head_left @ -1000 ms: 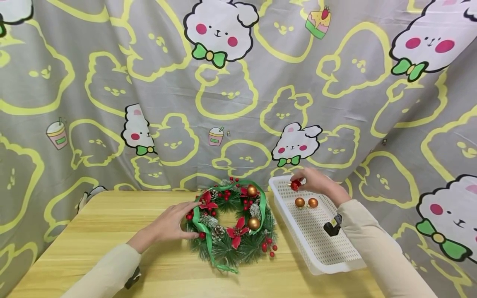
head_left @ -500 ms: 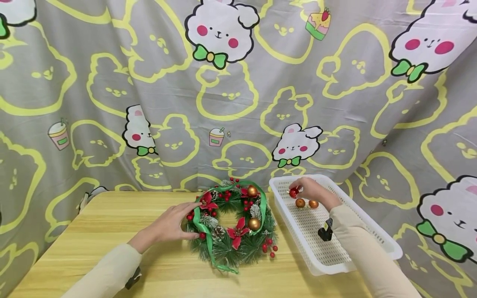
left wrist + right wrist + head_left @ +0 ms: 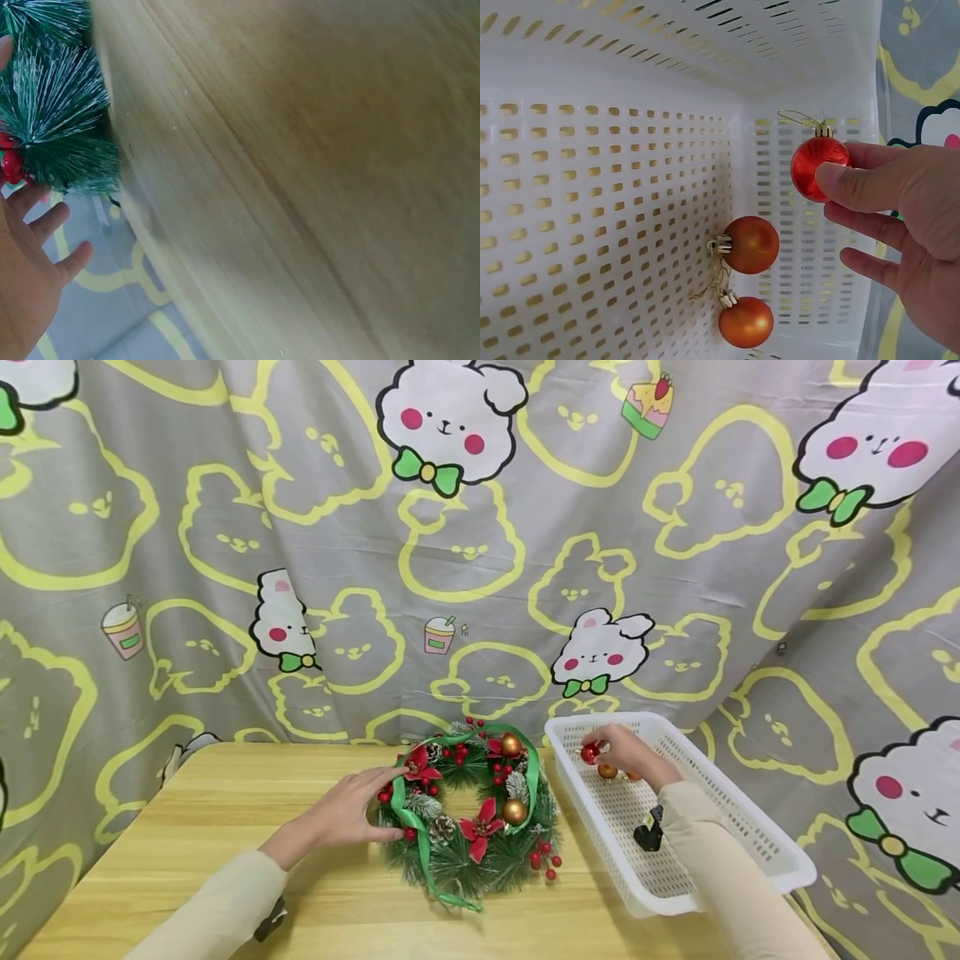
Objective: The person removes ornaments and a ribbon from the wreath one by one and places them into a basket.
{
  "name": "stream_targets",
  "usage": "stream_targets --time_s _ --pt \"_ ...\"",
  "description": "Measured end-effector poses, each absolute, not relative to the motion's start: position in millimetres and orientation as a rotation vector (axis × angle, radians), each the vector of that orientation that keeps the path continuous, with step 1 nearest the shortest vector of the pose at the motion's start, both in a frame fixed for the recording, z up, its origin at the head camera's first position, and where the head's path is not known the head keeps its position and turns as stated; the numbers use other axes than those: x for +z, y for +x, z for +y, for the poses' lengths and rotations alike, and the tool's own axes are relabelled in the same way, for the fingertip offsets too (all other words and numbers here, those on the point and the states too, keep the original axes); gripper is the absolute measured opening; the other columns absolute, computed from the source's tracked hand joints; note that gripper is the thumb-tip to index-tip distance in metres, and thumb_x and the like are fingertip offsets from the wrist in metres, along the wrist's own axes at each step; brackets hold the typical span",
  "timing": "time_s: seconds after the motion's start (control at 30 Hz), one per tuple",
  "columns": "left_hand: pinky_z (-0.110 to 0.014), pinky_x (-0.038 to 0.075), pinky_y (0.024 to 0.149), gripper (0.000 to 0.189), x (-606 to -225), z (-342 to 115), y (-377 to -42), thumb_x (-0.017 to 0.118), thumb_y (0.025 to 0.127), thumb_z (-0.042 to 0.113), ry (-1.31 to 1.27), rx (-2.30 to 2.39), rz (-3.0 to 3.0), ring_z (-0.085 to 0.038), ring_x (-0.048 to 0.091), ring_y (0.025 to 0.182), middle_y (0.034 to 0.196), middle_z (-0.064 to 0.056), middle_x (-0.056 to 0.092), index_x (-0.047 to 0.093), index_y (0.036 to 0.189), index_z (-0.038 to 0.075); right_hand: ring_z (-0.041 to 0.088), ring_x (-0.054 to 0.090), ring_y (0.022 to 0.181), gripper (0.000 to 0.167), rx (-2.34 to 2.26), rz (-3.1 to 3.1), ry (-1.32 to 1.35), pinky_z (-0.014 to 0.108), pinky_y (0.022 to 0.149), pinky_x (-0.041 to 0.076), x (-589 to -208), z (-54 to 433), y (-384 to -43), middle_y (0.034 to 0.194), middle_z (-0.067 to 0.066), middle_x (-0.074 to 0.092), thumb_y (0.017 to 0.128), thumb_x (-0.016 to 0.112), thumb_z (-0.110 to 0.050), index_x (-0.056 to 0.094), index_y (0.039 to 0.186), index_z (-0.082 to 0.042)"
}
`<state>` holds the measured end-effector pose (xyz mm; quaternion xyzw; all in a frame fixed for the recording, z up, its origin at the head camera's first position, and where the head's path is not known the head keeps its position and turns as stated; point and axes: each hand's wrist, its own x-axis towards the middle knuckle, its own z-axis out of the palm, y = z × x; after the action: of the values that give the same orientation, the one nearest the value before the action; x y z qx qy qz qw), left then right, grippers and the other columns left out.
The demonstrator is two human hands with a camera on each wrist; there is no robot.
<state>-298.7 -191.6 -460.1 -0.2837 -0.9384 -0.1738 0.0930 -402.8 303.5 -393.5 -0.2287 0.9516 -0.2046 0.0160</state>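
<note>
- Head view: a wood-grain table (image 3: 187, 835) is spreading across the lower part, and a grey curtain (image 3: 337, 547) with yellow outlines and white cartoon animals is hanging behind it.
- A white slotted basket (image 3: 648, 900) is standing at the right of the table, and orange balls (image 3: 607, 772) are lying in its far part, one partly covered by the hand.
- A green wreath (image 3: 517, 856) is lying flat left of the basket, bearing red flowers (image 3: 482, 829), pinecones (image 3: 442, 829), two gold balls (image 3: 513, 812) and a loose green ribbon (image 3: 423, 852).
- The left hand (image 3: 348, 810) is resting at the wreath's left side, its fingers extended and holding nothing.
- The right hand (image 3: 630, 752) is reaching into the basket's far end and gripping a red ball (image 3: 590, 753) beside the orange ones.
- Left wrist view: the table is filling most of the view, with curtain showing at the lower left; needles and red berries (image 3: 11, 166) are lying just beyond the left hand's spread fingers.
- Right wrist view: two orange balls are lying close together in the basket, their gold caps facing its slotted floor.
- The right thumb and forefinger are pinching the red ball, apart from the orange pair; its gold cap and string loop are sticking out freely, while other fingers are extending beside it.
</note>
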Motion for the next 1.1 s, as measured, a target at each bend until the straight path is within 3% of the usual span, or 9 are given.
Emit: stream_targets --time_s 0.17,0.5,0.63,1.1 --pt "-0.068 0.038 0.111 0.101 -462 -191 -299 0.072 0.078 0.072 -0.842 -0.510 -2.770 -0.038 0.049 0.140 0.154 -0.015 0.050 0.039 0.158 0.019 0.040 0.064 0.113 0.037 -0.717 2.923 -0.652 0.030 0.072 0.053 -398 302 -401 0.125 0.025 0.068 0.089 0.066 0.011 0.069 0.126 0.005" --pt "-0.068 0.037 0.112 0.102 -461 -192 -300 0.072 0.078 0.073 -0.832 -0.518 -2.789 -0.038 0.048 0.141 0.155 -0.013 0.049 0.038 0.158 0.020 0.039 0.066 0.111 0.037 -0.654 2.931 -0.708 0.039 0.082 0.058 -403 300 -404 0.119 0.025 0.071 0.085 0.067 0.014 0.071 0.121 0.007" --pt "-0.068 0.037 0.112 0.102 -462 -192 -301 0.070 0.078 0.075 -0.833 -0.524 -2.793 -0.038 0.047 0.142 0.155 -0.014 0.048 0.037 0.159 0.021 0.038 0.067 0.111 0.043 -0.615 2.933 -0.713 0.034 0.076 0.055 -404 299 -405 0.118 0.024 0.072 0.080 0.063 0.019 0.072 0.120 0.005" --pt "-0.068 0.037 0.112 0.102 -464 -192 -301 0.069 0.078 0.076 -0.828 -0.541 -2.799 -0.039 0.047 0.142 0.156 -0.014 0.047 0.037 0.159 0.022 0.031 0.070 0.093 0.042 -0.469 2.958 -0.860 0.031 0.069 0.052 -409 298 -407 0.106 0.020 0.076 0.075 0.065 0.019 0.075 0.114 0.005"
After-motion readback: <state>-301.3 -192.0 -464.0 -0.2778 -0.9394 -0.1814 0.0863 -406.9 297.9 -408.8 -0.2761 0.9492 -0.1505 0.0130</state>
